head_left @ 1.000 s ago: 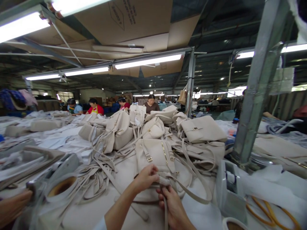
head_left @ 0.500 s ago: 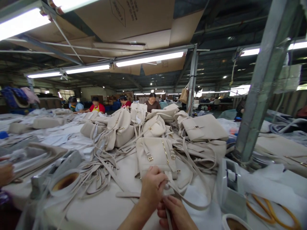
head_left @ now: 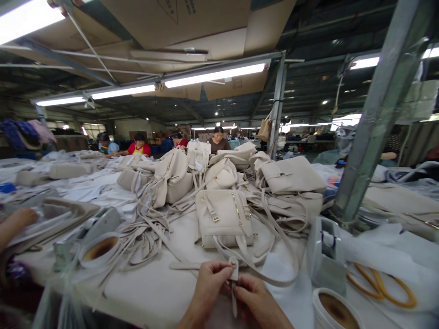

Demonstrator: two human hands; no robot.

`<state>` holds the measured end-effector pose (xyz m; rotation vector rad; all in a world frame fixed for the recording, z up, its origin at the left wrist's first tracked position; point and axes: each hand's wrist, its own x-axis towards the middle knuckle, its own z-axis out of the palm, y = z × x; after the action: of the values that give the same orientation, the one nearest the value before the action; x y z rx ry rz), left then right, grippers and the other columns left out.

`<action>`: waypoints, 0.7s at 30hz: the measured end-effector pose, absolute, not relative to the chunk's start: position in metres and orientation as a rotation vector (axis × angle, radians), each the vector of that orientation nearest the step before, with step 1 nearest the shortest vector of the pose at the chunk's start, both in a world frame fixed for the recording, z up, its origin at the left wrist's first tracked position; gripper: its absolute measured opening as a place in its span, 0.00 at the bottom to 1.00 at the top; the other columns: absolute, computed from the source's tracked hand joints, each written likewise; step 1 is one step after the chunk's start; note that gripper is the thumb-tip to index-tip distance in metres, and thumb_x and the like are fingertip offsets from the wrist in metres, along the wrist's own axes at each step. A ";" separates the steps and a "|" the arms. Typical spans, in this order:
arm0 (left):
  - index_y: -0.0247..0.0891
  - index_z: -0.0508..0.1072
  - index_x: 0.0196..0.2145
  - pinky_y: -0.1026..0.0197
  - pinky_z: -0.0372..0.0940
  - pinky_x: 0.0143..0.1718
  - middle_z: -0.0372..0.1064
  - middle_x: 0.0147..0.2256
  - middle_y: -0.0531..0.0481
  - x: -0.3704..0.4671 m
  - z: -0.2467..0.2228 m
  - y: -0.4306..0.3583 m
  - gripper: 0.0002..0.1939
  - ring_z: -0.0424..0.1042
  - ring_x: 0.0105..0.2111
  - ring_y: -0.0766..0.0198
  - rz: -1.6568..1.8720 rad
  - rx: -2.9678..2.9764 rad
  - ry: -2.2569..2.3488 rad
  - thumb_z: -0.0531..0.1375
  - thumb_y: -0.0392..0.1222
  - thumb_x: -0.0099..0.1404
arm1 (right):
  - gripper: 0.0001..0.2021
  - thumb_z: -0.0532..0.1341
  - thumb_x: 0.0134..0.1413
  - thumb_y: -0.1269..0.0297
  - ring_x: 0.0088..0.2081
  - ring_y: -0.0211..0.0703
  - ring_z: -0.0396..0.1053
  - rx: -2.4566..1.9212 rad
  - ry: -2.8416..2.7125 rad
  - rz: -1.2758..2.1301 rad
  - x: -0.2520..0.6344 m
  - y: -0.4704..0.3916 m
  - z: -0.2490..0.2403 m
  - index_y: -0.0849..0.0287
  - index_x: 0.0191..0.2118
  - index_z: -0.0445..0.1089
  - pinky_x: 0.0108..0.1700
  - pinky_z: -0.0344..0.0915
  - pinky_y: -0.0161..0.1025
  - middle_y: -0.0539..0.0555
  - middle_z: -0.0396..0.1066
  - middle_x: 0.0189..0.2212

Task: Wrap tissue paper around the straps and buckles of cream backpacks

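Your left hand (head_left: 211, 290) and right hand (head_left: 258, 299) both pinch, fingers nearly closed, a narrow beige strap (head_left: 234, 276) with a small rounded tab at its top. It hangs at the table's near edge, below the beige bag (head_left: 224, 219) with gold-toned buckles and zipper.

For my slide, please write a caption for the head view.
Left hand and right hand hold a pale strap before a beige bag with gold buckles.

Long bright lights (head_left: 216, 75) hang over the big table (head_left: 137, 299). Flat brown cardboard (head_left: 206, 27) sits up high under the dark roof (head_left: 329, 32). A gray metal post (head_left: 373, 119) stands at the right.
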<state>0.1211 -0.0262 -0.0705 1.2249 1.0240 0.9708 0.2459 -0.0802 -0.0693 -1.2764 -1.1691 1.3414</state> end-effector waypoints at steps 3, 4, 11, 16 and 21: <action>0.35 0.72 0.24 0.67 0.50 0.19 0.65 0.19 0.56 0.120 -0.063 -0.021 0.13 0.59 0.18 0.72 0.982 1.085 1.024 0.67 0.45 0.40 | 0.05 0.59 0.40 0.64 0.17 0.31 0.57 -1.365 -1.062 1.308 0.246 -0.078 -0.070 0.60 0.25 0.67 0.18 0.53 0.28 0.44 0.62 0.15; 0.36 0.70 0.24 0.68 0.47 0.18 0.64 0.19 0.58 0.118 -0.059 -0.019 0.14 0.59 0.18 0.73 0.960 1.039 1.024 0.67 0.43 0.39 | 0.05 0.59 0.39 0.64 0.17 0.31 0.58 -1.388 -1.018 1.296 0.246 -0.077 -0.070 0.59 0.24 0.66 0.18 0.53 0.28 0.44 0.62 0.15; 0.33 0.73 0.25 0.69 0.50 0.15 0.68 0.20 0.53 0.105 -0.039 -0.017 0.13 0.64 0.18 0.71 0.655 1.079 1.041 0.67 0.36 0.37 | 0.13 0.62 0.37 0.54 0.17 0.31 0.57 -1.469 -0.987 1.244 0.242 -0.071 -0.067 0.58 0.23 0.64 0.16 0.50 0.28 0.43 0.59 0.15; 0.34 0.73 0.19 0.69 0.56 0.15 0.66 0.16 0.55 0.106 -0.043 -0.013 0.07 0.62 0.16 0.71 0.488 1.154 1.061 0.66 0.37 0.39 | 0.16 0.63 0.38 0.50 0.14 0.29 0.53 -1.435 -1.071 1.254 0.241 -0.071 -0.068 0.60 0.25 0.67 0.15 0.49 0.29 0.43 0.59 0.14; 0.36 0.71 0.18 0.68 0.59 0.13 0.66 0.13 0.55 0.102 -0.043 -0.005 0.06 0.64 0.15 0.69 0.355 1.234 1.092 0.65 0.37 0.40 | 0.15 0.63 0.36 0.52 0.14 0.31 0.55 -1.413 -1.105 1.163 0.239 -0.068 -0.078 0.60 0.24 0.68 0.14 0.53 0.31 0.44 0.61 0.14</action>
<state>0.1015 -0.0048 -0.0434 1.2335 1.0915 0.3546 0.2388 -0.0682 -0.0775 -1.4127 -1.1047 1.1633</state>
